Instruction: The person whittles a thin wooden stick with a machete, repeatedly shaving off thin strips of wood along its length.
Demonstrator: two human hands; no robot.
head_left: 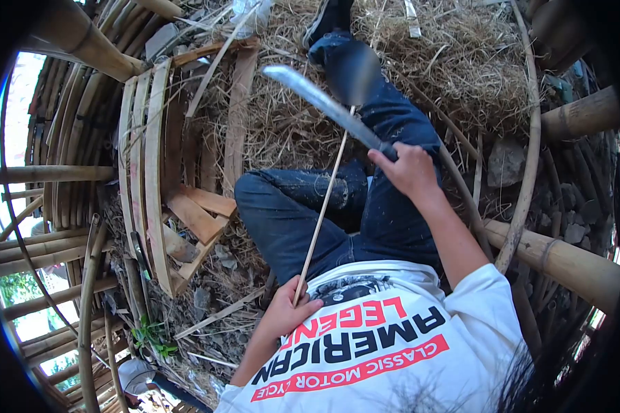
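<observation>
My right hand (408,170) is closed round the dark handle of a long machete (327,107). Its pale blade points up and to the left, above my bent leg. My left hand (291,310) rests near my waist, fingers wrapped round the lower end of a thin bamboo strip (325,199). From there the strip runs up between my legs and passes behind the blade near my knee. The strip's upper part is partly hidden by a blurred patch over my lower leg.
A slatted wooden crate (160,179) lies on its side at the left. Thick bamboo poles (565,258) stand at the right, with stones (506,162) beside them. Dry shavings (461,55) cover the ground ahead. A person's light cap (136,375) shows at the lower left.
</observation>
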